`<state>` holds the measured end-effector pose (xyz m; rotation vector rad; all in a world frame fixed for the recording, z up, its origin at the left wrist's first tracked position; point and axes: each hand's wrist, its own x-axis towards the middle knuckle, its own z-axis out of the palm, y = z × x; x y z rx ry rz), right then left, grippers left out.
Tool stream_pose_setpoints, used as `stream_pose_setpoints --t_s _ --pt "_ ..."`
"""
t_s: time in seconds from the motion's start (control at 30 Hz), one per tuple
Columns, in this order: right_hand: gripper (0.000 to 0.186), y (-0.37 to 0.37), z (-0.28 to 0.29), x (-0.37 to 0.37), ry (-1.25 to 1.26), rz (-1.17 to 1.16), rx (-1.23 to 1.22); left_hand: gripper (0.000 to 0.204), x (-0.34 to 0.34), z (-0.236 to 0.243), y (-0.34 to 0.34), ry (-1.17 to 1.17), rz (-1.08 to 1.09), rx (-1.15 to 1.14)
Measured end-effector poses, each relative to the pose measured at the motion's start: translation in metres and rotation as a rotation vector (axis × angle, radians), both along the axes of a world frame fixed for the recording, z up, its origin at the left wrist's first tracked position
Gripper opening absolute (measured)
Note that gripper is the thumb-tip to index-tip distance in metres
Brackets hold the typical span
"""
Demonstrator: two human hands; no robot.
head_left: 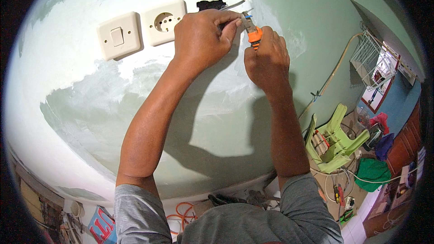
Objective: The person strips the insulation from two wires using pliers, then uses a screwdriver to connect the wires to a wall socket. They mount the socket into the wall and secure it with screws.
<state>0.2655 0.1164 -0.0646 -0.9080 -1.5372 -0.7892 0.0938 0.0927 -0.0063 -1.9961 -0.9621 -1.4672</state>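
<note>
We are pinching the wires with our left hand, fingers closed on them, while our right hand is gripping orange-handled pliers, upper centre, beside the wall socket and light switch.

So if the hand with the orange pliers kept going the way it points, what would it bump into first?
Probably the wires: the right hand aims its orange-handled pliers up at them, just below the dark hole in the wall. Left-hand fingertips sit close too; depth is unclear.
</note>
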Motion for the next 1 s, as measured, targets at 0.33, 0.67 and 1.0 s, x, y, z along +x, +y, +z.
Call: stream_pose_setpoints --t_s 0.33,0.67,1.0 --pt "0.033 0.012 -0.005 0.014 -0.162 0.080 -0.085 0.024 0.001 0.004 -0.008 -0.015 0.002 -0.109" --pt "0.021 0.020 -0.004 0.022 -0.338 0.236 -0.071 0.054 -0.012 0.000 -0.010 0.244 -0.070 -0.043" --pt "0.032 -0.023 0.014 0.014 0.363 0.947 -0.912 0.066 -0.011 0.000 -0.002 0.309 0.051 0.010"
